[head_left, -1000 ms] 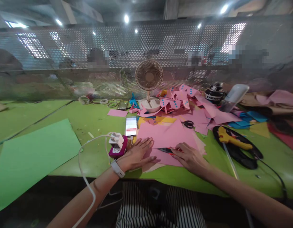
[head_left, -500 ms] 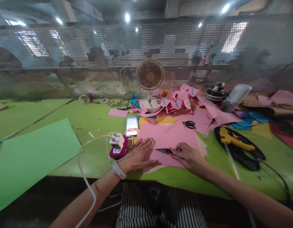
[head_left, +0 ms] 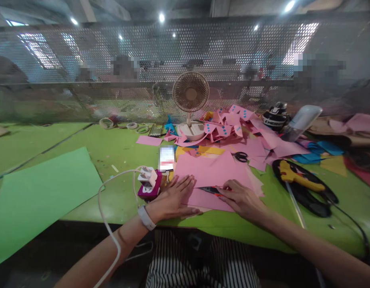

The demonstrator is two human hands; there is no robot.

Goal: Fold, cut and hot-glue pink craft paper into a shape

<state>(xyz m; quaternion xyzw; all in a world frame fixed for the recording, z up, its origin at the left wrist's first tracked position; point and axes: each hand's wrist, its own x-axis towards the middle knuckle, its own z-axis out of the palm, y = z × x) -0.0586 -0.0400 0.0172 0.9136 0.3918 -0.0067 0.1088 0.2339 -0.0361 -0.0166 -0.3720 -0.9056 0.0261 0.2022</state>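
Observation:
My left hand [head_left: 179,196] lies flat with fingers stretched out on the left part of a pink paper sheet [head_left: 207,168]. My right hand [head_left: 239,199] is closed round scissors [head_left: 209,190] with dark blades and red-orange handles. Their blades point left, toward my left hand, along a line that parts the sheet from a lower pink strip [head_left: 213,201]. Most of the handle is hidden under my fingers. Beside my left wrist stands a purple power cube [head_left: 149,192] with a white charger [head_left: 147,176] plugged in.
A desk fan [head_left: 191,94] stands at the back beside a heap of pink cutouts [head_left: 225,128]. Black scissors [head_left: 240,157] lie beyond the sheet. A yellow glue gun [head_left: 299,176] rests at right on a black tray. Green paper [head_left: 47,200] covers the left; a white cable [head_left: 102,216] crosses.
My left hand has slid very slightly left. My right hand and the scissors stay almost where they were, and the camera view has shifted a little.

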